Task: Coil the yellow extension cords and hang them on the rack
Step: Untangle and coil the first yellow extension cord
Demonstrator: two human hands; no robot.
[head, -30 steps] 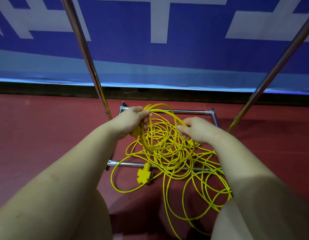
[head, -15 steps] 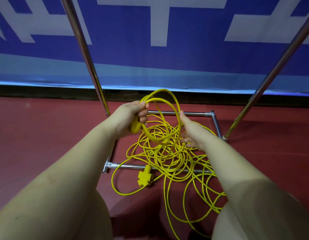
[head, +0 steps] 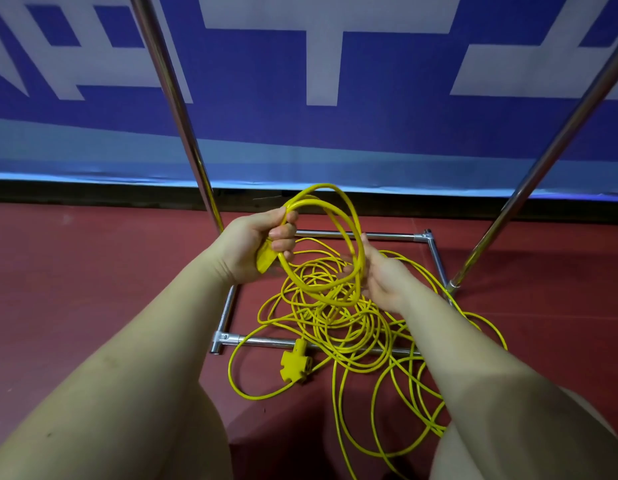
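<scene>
Yellow cord (head: 338, 320) lies mostly in a loose tangle on the red floor (head: 93, 289), spread over the chrome base bars of the rack (head: 366, 235), with a yellow socket block (head: 295, 364) resting against the near bar. A couple of loops (head: 330, 244) are held up above the pile. The loops are gripped in the left hand (head: 257, 245), whose fingers are curled round the cord and a yellow plug end. The right hand (head: 378, 278) is held against the far side of the loops, its fingers fairly straight and close together; whether the cord is pinched there cannot be told. For a tidy coil, each new turn is best matched in size to those already held and laid flat beside them. Slack should be drawn gently, since knots in the pile could be tightened by a hard pull.
</scene>
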